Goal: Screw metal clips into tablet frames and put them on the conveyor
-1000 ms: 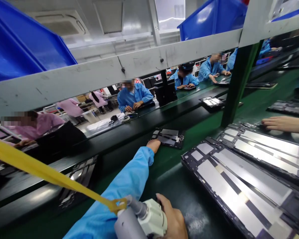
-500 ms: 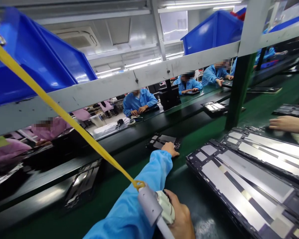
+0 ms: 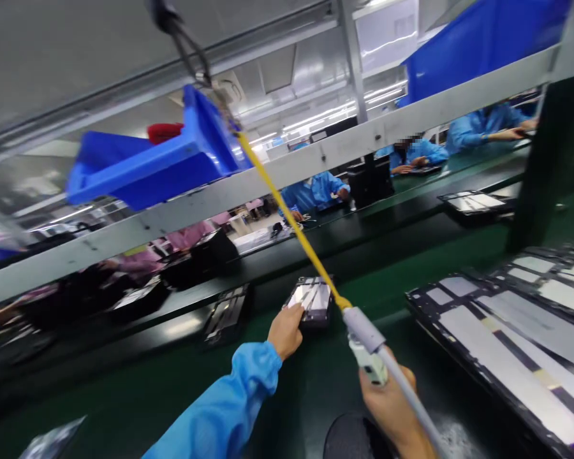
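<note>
My left hand (image 3: 287,333), in a blue sleeve, grips the near left edge of an opened tablet (image 3: 319,309) on the green surface. Its silvery inner panels face up; my fingertips are hidden over its edge. My right hand (image 3: 393,390) is wrapped round a pale corded handheld tool (image 3: 369,363) whose working end I cannot make out. A thick grey cable (image 3: 414,398) runs from the tool's grey sleeve, and a yellow strap (image 3: 299,229) holds it from above. To the right of that hand lies a large opened tablet (image 3: 511,357).
Another opened tablet (image 3: 227,312) lies left, and one more (image 3: 473,203) at the back right. A metal rail (image 3: 277,169) carrying blue bins (image 3: 162,166) crosses above the bench. A dark post (image 3: 536,166) stands at right. Co-workers in blue (image 3: 316,191) sit across.
My left hand has drawn the tablet nearer and turned it. The view has swung left, and my right hand with the tool now appears farther right. A co-worker's hand at right has left the view.
</note>
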Demonstrator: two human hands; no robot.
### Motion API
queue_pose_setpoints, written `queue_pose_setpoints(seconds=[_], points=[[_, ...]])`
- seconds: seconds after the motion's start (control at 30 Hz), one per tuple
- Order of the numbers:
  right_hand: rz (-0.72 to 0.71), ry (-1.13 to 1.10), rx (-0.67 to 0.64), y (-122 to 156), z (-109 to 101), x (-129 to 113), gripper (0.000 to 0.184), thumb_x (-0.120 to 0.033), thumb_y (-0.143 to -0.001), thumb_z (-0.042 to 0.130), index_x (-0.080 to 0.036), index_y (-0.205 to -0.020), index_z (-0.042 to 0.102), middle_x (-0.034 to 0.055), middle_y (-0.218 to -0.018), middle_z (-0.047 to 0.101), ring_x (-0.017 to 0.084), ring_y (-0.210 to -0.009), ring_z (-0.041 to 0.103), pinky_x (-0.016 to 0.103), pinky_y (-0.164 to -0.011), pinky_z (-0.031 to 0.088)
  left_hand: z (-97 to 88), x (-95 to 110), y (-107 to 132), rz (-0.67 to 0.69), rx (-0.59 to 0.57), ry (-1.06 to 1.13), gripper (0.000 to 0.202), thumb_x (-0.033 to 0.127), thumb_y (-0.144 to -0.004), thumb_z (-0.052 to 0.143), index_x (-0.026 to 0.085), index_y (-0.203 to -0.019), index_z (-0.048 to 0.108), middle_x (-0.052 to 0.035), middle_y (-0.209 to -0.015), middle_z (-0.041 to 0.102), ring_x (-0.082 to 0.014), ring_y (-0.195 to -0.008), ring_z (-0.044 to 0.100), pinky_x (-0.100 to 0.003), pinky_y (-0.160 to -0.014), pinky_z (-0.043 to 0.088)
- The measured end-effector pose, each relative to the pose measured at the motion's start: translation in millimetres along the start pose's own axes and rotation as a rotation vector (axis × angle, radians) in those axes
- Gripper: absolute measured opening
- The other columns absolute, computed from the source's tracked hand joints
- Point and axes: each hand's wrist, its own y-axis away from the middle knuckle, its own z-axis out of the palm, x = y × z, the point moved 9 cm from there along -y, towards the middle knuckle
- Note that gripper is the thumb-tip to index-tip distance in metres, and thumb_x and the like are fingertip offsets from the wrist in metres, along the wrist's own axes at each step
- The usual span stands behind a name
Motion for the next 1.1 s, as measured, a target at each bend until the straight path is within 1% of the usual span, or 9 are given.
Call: queue_pose_setpoints(seconds=[0.13, 0.27, 0.37, 0.5, 0.6, 0.73, 0.83, 0.97, 1.1], points=[[-0.06, 0.173, 0.08, -6.0, -15.2, 4.2, 0.03, -0.037, -0.079, 0.056, -0.015, -0.096, 0.067, 0.0041, -0.054, 0.064, 0.023, -0.044, 0.064, 0.026, -0.041, 0.047, 0.6, -17.1, 125.6, 0.124, 0.088, 0.009, 0.071, 0.002, -0.061, 0.048, 0.014, -0.131, 0.053, -0.0113, -0.138, 0.057, -0.0234, -0.129, 0.051, -0.046, -0.113, 0.038], [-0.001, 0.29, 0.129, -12.0, -25.9, 11.0, 0.034, -0.05, -0.073, 0.057, -0.019, -0.083, 0.066, 0.0057, -0.05, 0.059, 0.027, -0.042, 0.06, 0.032, -0.039, 0.041, -8.7, -10.0, 242.4, 0.206, 0.365, 0.024, 0.072, 0.009, -0.059, 0.045, 0.015, -0.131, 0.054, -0.0102, -0.129, 0.064, -0.0261, -0.129, 0.052, -0.053, -0.11, 0.039], [0.078, 0.294, 0.137, -14.4, -31.4, 6.6, 0.037, -0.059, -0.066, 0.058, -0.023, -0.071, 0.059, 0.0054, -0.048, 0.056, 0.027, -0.041, 0.056, 0.035, -0.041, 0.038, -4.7, 6.6, 306.4, 0.269, 0.607, -0.013, 0.047, 0.013, -0.074, 0.045, 0.017, -0.116, 0.064, -0.0075, -0.112, 0.073, -0.0242, -0.122, 0.059, -0.051, -0.117, 0.028], [0.201, 0.149, 0.09, -4.4, -33.2, -13.2, 0.037, -0.059, -0.063, 0.065, -0.024, -0.062, 0.054, 0.0034, -0.049, 0.056, 0.023, -0.046, 0.057, 0.035, -0.049, 0.044, 14.7, 29.0, 366.4, 0.318, 0.877, 0.001, 0.022, 0.013, -0.089, 0.05, 0.023, -0.087, 0.069, 0.002, -0.085, 0.077, -0.021, -0.105, 0.069, -0.056, -0.12, 0.015], [0.235, -0.106, 0.013, 12.5, -20.5, -34.3, 0.028, -0.044, -0.067, 0.072, -0.02, -0.071, 0.059, -0.001, -0.049, 0.058, 0.017, -0.046, 0.056, 0.033, -0.058, 0.049, 33.6, 37.4, 384.3, 0.367, 0.781, 0.087, 0.018, 0.018, -0.093, 0.052, 0.022, -0.089, 0.07, -0.0006, -0.092, 0.077, -0.026, -0.114, 0.064, -0.065, -0.115, 0.013], [0.262, -0.394, -0.023, 34.2, 1.3, -54.0, 0.03, -0.031, -0.069, 0.076, -0.017, -0.089, 0.058, -0.0064, -0.045, 0.055, 0.014, -0.039, 0.051, 0.029, -0.048, 0.045, 51.7, 43.9, 385.2, 0.48, 0.544, 0.138, 0.028, 0.021, -0.098, 0.045, 0.015, -0.115, 0.066, -0.0086, -0.118, 0.07, -0.0287, -0.132, 0.047, -0.061, -0.116, 0.006], [0.288, -0.474, -0.019, 41.2, 15.2, -57.5, 0.03, -0.027, -0.068, 0.077, -0.017, -0.087, 0.055, -0.0073, -0.044, 0.055, 0.013, -0.037, 0.05, 0.028, -0.046, 0.043, 53.7, 50.2, 381.0, 0.518, 0.521, 0.203, 0.031, 0.022, -0.1, 0.041, 0.009, -0.118, 0.063, -0.0123, -0.121, 0.068, -0.0272, -0.132, 0.048, -0.061, -0.115, 0.002], [0.305, -0.446, -0.029, 40.9, 28.0, -55.0, 0.028, -0.024, -0.069, 0.074, -0.016, -0.089, 0.057, -0.0072, -0.044, 0.055, 0.012, -0.039, 0.05, 0.028, -0.049, 0.044, 54.0, 60.4, 381.9, 0.573, 0.565, 0.297, 0.036, 0.035, -0.098, 0.048, 0.009, -0.117, 0.063, -0.0143, -0.114, 0.071, -0.0264, -0.126, 0.055, -0.059, -0.116, 0.007], [0.312, -0.382, -0.045, 40.3, 33.8, -50.2, 0.031, -0.025, -0.069, 0.074, -0.014, -0.094, 0.059, -0.0071, -0.044, 0.055, 0.013, -0.04, 0.051, 0.028, -0.051, 0.045, 59.3, 53.5, 374.1, 0.494, 0.506, 0.375, 0.044, 0.042, -0.095, 0.052, 0.013, -0.129, 0.056, -0.0157, -0.117, 0.069, -0.0264, -0.124, 0.056, -0.056, -0.116, 0.013]])
